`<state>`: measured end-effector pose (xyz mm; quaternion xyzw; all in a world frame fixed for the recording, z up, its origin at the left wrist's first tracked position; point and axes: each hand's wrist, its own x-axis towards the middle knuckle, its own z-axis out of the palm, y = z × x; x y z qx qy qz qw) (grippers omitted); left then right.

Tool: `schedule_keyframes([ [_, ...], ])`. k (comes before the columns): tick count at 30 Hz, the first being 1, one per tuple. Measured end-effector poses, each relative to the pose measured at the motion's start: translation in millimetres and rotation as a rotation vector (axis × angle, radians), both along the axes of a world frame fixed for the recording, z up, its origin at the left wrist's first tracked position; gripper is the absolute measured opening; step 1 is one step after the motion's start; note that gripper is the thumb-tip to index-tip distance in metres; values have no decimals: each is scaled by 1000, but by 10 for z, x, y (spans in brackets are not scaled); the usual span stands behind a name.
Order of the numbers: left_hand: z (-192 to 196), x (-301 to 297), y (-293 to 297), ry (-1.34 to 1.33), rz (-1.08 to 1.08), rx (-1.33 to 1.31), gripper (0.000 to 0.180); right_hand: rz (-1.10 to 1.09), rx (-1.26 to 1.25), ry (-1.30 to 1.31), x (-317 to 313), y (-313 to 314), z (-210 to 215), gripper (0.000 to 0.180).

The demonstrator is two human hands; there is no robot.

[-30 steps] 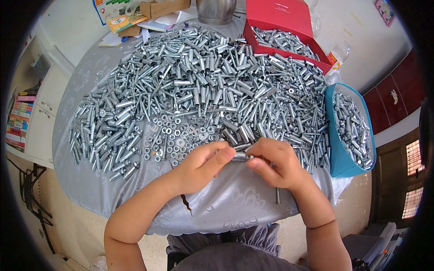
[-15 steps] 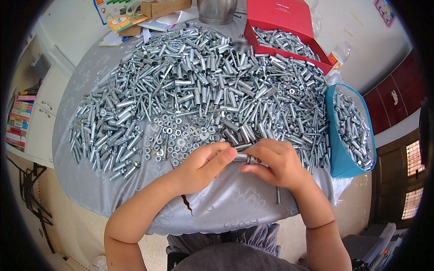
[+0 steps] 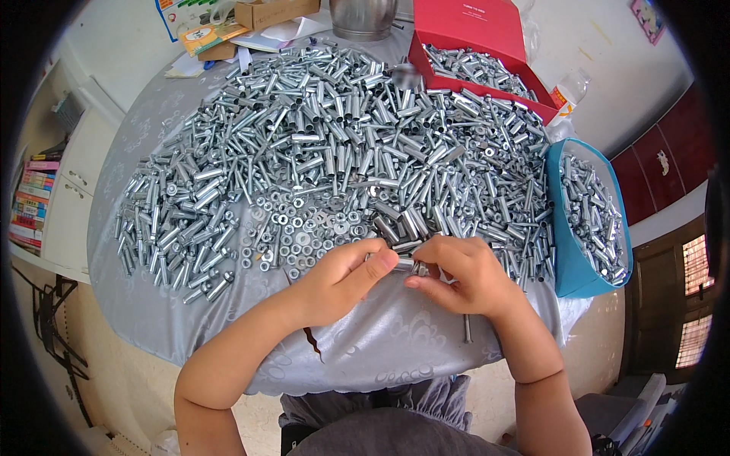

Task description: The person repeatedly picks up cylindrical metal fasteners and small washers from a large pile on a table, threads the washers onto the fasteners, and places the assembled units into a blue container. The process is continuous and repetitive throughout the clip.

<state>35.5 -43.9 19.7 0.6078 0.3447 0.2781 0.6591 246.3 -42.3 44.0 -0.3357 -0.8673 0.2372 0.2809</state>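
Observation:
Near the front of the table, my left hand (image 3: 338, 280) is closed around a shiny metal sleeve anchor bolt (image 3: 401, 263), its thumb along the top. At the bolt's right end, the thumb and forefinger of my right hand (image 3: 470, 275) pinch around what looks like the nut or washer end; the fingers partly hide it. A single long bolt (image 3: 468, 328) lies on the cloth just below my right hand. Loose nuts and washers (image 3: 304, 239) are spread beyond my left hand. Several dark-mouthed metal sleeves (image 3: 411, 224) lie just past my fingertips.
A large heap of sleeves and bolts (image 3: 334, 114) covers much of the grey tablecloth (image 3: 365, 342). Anchor bolts (image 3: 182, 235) lie at the left. A red box (image 3: 475, 30) and a teal fabric bin (image 3: 582, 285), both filled with metal parts, stand right. Behind are a metal pot (image 3: 363, 19) and a plastic bottle (image 3: 570, 91).
My right fingers have shifted slightly at the bolt's end, exposing a little more of it. My left hand keeps its hold in nearly the same place.

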Motion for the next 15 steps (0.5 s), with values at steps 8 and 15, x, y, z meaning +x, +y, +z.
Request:
schedule_keyframes([
  [8, -4, 3, 12, -15, 18, 12, 34, 0, 107, 16, -6, 43, -45, 25],
  [15, -27, 20, -10, -22, 14, 35, 34, -67, -35, 62, -34, -11, 23, 24],
])
